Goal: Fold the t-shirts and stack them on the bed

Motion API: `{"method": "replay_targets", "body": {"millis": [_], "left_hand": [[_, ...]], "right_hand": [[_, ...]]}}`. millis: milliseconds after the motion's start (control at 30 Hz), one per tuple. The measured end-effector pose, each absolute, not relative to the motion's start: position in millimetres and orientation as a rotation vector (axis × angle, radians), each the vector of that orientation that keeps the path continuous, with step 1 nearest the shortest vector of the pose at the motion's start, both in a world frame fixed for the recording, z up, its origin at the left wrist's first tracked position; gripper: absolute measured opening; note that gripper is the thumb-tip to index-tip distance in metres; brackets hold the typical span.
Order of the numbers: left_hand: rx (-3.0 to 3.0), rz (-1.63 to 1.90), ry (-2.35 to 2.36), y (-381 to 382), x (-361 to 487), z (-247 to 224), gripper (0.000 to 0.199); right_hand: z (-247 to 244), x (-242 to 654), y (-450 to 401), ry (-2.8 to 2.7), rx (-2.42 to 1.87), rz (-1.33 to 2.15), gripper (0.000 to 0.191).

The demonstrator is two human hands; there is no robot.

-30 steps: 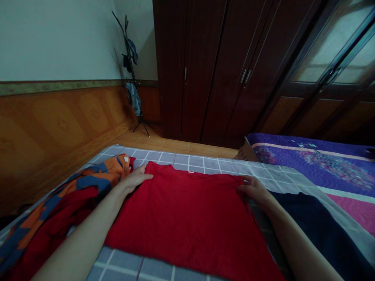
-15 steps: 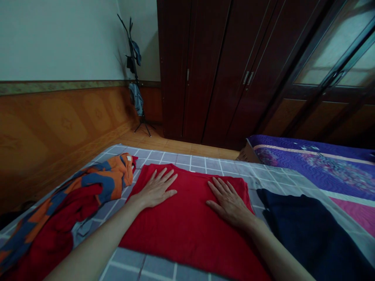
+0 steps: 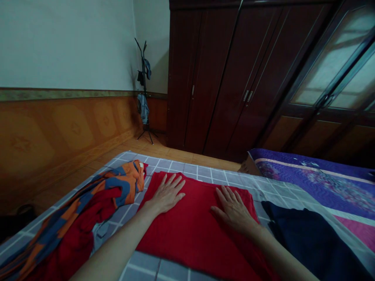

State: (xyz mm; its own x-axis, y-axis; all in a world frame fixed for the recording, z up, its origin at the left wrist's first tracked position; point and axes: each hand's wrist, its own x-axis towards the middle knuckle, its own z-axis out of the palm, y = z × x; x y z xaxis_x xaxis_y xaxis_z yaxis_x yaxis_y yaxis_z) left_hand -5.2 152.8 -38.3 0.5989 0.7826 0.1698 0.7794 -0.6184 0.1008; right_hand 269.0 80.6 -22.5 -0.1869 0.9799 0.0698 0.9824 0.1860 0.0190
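Note:
A red folded garment [image 3: 187, 226] lies spread in a rough rectangle on a grey checked bedsheet [image 3: 172, 269]. My left hand [image 3: 168, 195] rests flat on its far left part, fingers spread. On the far right part lies my right hand [image 3: 233, 207], palm down, the fingers stretched out and the thumb apart. Soft creases run through the red cloth close to my right forearm. Neither hand grasps anything. What kind of garment it is, I cannot tell.
Left of the red cloth is a heap of orange-and-blue patterned clothing [image 3: 125, 183] with a crumpled red piece [image 3: 84, 222]. Dark navy cloth [image 3: 310, 234] lies to the right. Beyond are a purple floral bed [image 3: 322, 168], a dark wardrobe [image 3: 222, 78] and a coat stand [image 3: 145, 86].
The view has tilted up and shifted left, so everything sits lower and mostly further right. Both hands stay flat on the red garment, with only slight movement across it.

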Motion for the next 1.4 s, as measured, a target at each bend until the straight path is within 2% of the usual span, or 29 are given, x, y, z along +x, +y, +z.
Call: {"method": "replay_targets", "body": {"millis": [167, 300, 500, 667, 933, 1033, 1200, 1400], "left_hand": [[2.778, 0.287, 1.304, 154.6, -6.8, -46.2, 0.049], [2.761, 0.235, 1.292, 156.8, -9.0, -48.1, 0.048], [2.720, 0.278, 1.311, 156.2, -9.8, -48.4, 0.054], [2.688, 0.273, 1.316, 156.1, -8.9, -47.0, 0.054], [2.696, 0.275, 1.334, 156.0, -8.8, -48.1, 0.054], [2.704, 0.265, 1.332, 156.7, -9.1, -48.8, 0.055], [2.708, 0.228, 1.337, 157.7, -10.7, -46.4, 0.057], [2.686, 0.183, 1.366, 150.2, -5.2, -30.2, 0.059]], "right_hand": [[-6.6, 178.4, 84.6, -2.444, -1.754, 0.112, 0.064], [-24.2, 141.3, 91.6, -2.433, -1.724, 0.195, 0.069], [-39.9, 218.7, 89.0, -2.354, -1.975, -0.003, 0.079], [-38.4, 284.0, 73.7, -2.224, -2.204, -0.243, 0.077], [-31.4, 226.5, 82.9, -2.251, -2.089, -0.138, 0.073], [-38.1, 239.5, 86.4, -2.209, -2.162, -0.104, 0.073], [-47.7, 285.4, 84.0, -2.032, -2.296, -0.298, 0.071], [-52.2, 286.6, 85.5, -1.983, -2.336, -0.327, 0.072]]}}
